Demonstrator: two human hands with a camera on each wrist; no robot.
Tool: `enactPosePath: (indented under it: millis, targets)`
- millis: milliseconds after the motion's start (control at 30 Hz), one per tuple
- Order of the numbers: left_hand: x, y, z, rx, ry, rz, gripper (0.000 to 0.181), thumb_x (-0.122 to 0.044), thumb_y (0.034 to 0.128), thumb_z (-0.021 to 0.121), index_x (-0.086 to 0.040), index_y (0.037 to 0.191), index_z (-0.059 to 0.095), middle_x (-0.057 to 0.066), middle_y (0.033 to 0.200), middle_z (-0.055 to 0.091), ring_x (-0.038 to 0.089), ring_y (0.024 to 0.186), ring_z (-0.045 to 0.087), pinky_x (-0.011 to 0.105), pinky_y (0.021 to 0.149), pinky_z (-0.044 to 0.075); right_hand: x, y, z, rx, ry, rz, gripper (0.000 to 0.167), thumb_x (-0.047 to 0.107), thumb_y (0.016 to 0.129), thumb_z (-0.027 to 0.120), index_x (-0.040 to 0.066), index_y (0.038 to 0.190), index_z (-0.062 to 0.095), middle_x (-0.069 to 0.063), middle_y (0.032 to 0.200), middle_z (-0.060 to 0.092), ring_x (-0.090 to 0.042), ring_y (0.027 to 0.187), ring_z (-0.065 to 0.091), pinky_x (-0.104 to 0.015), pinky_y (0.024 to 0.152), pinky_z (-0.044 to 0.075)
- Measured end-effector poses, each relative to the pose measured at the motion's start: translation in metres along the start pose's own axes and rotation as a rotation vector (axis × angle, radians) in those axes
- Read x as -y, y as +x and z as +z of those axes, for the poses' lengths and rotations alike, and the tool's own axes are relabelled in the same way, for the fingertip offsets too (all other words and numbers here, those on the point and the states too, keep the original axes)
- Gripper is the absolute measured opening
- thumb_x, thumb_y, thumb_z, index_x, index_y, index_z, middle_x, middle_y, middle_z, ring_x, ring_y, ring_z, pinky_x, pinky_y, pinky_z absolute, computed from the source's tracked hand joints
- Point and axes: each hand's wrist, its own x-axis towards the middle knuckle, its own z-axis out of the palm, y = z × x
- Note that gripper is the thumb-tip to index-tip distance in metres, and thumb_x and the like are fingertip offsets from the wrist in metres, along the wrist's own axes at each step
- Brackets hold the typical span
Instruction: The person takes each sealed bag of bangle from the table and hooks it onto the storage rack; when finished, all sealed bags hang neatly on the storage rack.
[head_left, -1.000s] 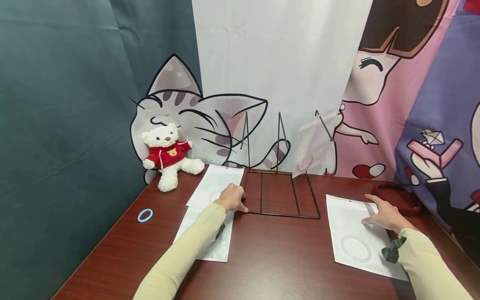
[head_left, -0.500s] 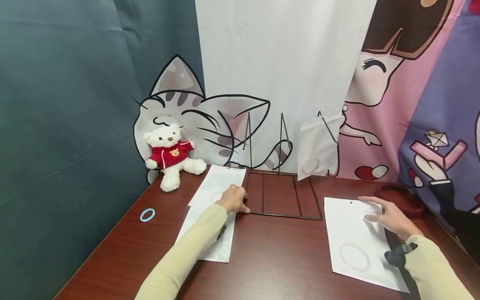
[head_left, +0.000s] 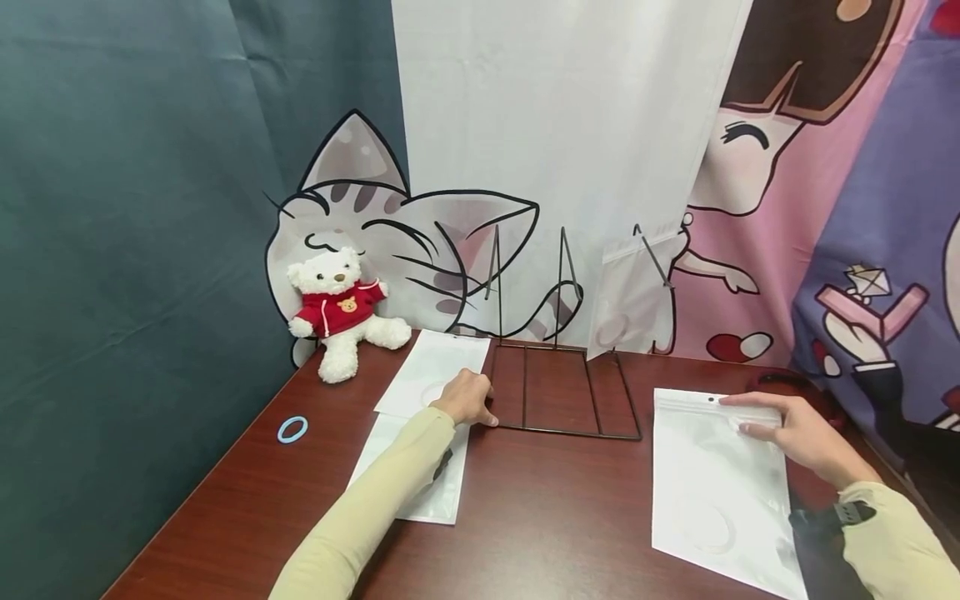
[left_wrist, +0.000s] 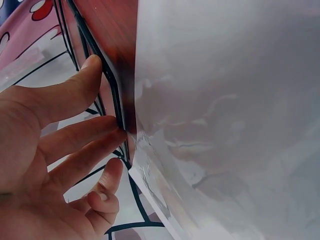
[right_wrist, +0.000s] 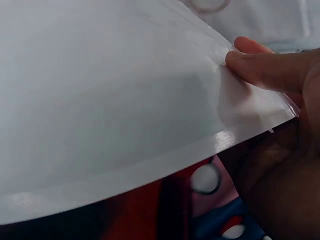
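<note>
At the left end of the black wire rack (head_left: 555, 431), my left hand (head_left: 465, 397) touches the frame; in the left wrist view the hand's (left_wrist: 65, 130) thumb and fingertips rest against the dark wire. My right hand (head_left: 813, 442) pinches the top right corner of a white bag (head_left: 720, 467), which is tilted up and shows a faint ring shape inside. The right wrist view shows the thumb (right_wrist: 270, 67) on the bag's face (right_wrist: 125, 100), with other fingers partly hidden behind it. Another translucent bag (head_left: 641, 292) hangs from the rack's right hook.
Two white bags, an upper one (head_left: 423, 362) and a lower one (head_left: 442, 487), lie overlapping under the left forearm. A light blue ring (head_left: 280, 432) and a white teddy bear (head_left: 341, 333) are on the left. A dark red object (head_left: 780, 382) sits behind my right hand.
My right hand has closed on the flat bag's corner and raised its upper part. The hanging bag has swung slightly. My left hand stays at the rack.
</note>
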Motion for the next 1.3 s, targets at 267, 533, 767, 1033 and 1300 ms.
enactPosePath:
  millis: [267, 533, 767, 1033, 1300]
  targets:
    - [-0.001, -0.001, 0.0, -0.004, 0.009, 0.004, 0.047, -0.03, 0.0691, 0.093, -0.007, 0.108, 0.078, 0.008, 0.109, 0.077, 0.027, 0.108, 0.069, 0.037, 0.092, 0.056, 0.033, -0.012, -0.015, -0.099, 0.061, -0.113, 0.035, 0.019, 0.088, 0.077, 0.017, 0.123, 0.071, 0.034, 0.111, 0.061, 0.018, 0.096, 0.053, -0.009, 0.071, 0.041]
    - [-0.002, -0.001, 0.001, -0.001, 0.006, 0.001, 0.047, -0.03, 0.0694, 0.093, -0.007, 0.108, 0.078, 0.008, 0.11, 0.077, 0.027, 0.107, 0.069, 0.037, 0.089, 0.057, 0.065, -0.023, -0.02, -0.175, 0.186, -0.17, 0.034, 0.006, 0.089, 0.074, 0.011, 0.122, 0.07, 0.032, 0.112, 0.065, 0.002, 0.061, 0.054, -0.024, 0.051, 0.041]
    - [-0.002, -0.001, 0.001, -0.015, 0.002, 0.008, 0.046, -0.029, 0.069, 0.093, -0.007, 0.107, 0.078, 0.009, 0.108, 0.077, 0.027, 0.105, 0.069, 0.038, 0.088, 0.057, 0.104, -0.026, -0.024, -0.233, 0.215, -0.263, 0.032, -0.001, 0.087, 0.074, 0.009, 0.117, 0.072, 0.023, 0.115, 0.068, 0.005, 0.079, 0.062, -0.016, 0.059, 0.046]
    - [-0.001, -0.003, 0.001, -0.017, 0.006, 0.003, 0.046, -0.03, 0.0692, 0.093, -0.008, 0.106, 0.078, 0.008, 0.107, 0.077, 0.025, 0.103, 0.07, 0.037, 0.087, 0.058, 0.149, -0.021, -0.025, -0.221, 0.253, -0.41, 0.036, -0.01, 0.083, 0.073, 0.007, 0.115, 0.072, 0.016, 0.114, 0.071, 0.005, 0.092, 0.066, -0.015, 0.066, 0.053]
    - [0.0, -0.003, 0.002, -0.022, 0.003, 0.013, 0.046, -0.03, 0.0697, 0.093, -0.007, 0.107, 0.078, 0.008, 0.108, 0.078, 0.027, 0.106, 0.07, 0.038, 0.089, 0.057, 0.173, -0.007, -0.017, -0.246, 0.292, -0.44, 0.033, -0.009, 0.085, 0.072, 0.006, 0.114, 0.072, 0.017, 0.114, 0.071, 0.004, 0.089, 0.067, -0.018, 0.063, 0.054]
